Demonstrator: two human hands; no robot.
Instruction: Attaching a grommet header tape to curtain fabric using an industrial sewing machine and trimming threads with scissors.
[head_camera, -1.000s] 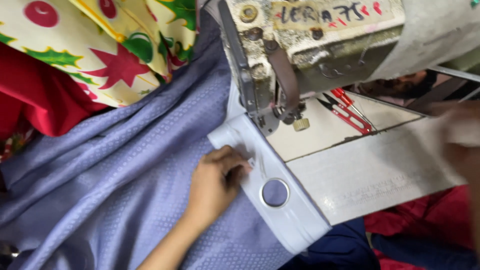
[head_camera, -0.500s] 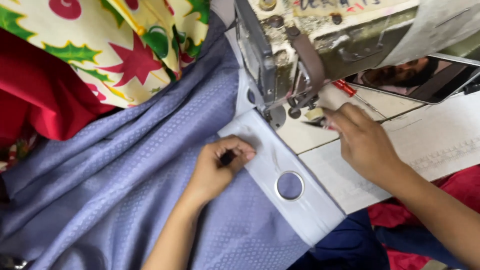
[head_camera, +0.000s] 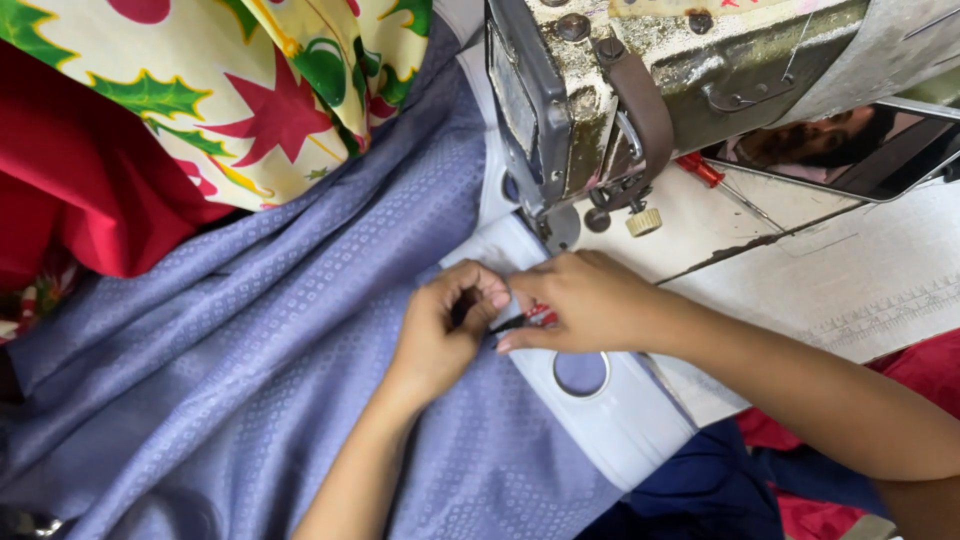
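While the left hand (head_camera: 440, 335) pinches the purple cloth (head_camera: 300, 350) flat beside the sewing machine (head_camera: 620, 100) so it stays put, the right hand (head_camera: 590, 300) pinches a small red-handled tool (head_camera: 532, 319) against it.

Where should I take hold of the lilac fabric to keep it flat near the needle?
Probably press the flat stretch of lilac fabric just left of the left hand, coming from above. It lies smooth there, while folds bunch further left, and the sewing machine head blocks the far side.
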